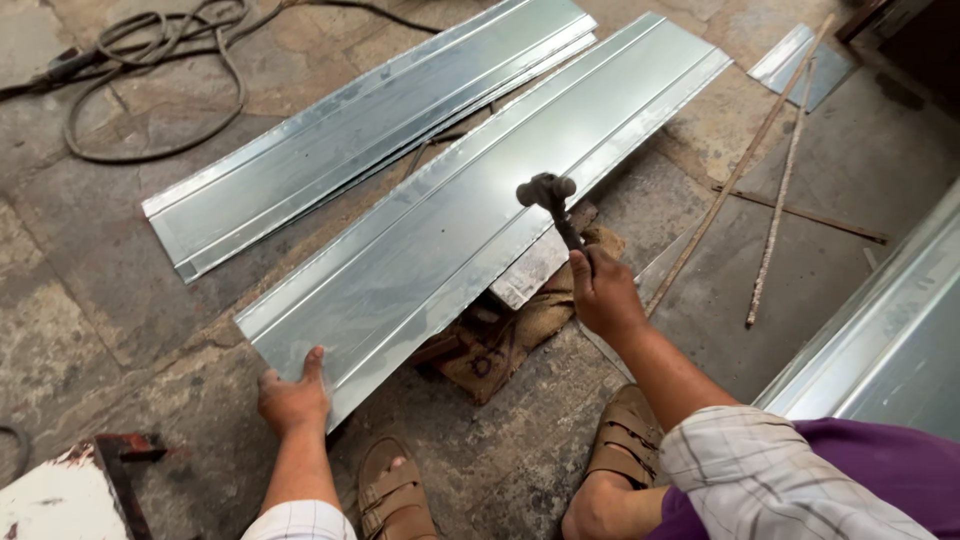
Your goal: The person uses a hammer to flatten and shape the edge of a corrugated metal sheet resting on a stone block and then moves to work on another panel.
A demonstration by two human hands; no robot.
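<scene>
A long folded sheet-metal panel (pixel 450 230) lies diagonally on the stone floor in front of me. My left hand (pixel 293 397) grips its near end, thumb on top of the sheet. My right hand (pixel 602 293) is closed around the handle of a hammer (pixel 552 200), whose dark head hovers just above the panel's right folded edge. Under that edge sits a metal bar (pixel 535 268) resting on a piece of brown sacking (pixel 520 330).
A second stack of similar panels (pixel 370 130) lies to the left, and another panel (pixel 890 340) at the right. A coiled cable (pixel 150 80) is at the top left. Thin rods (pixel 775 215) lie on the floor. My sandalled feet (pixel 395 490) are near the sacking.
</scene>
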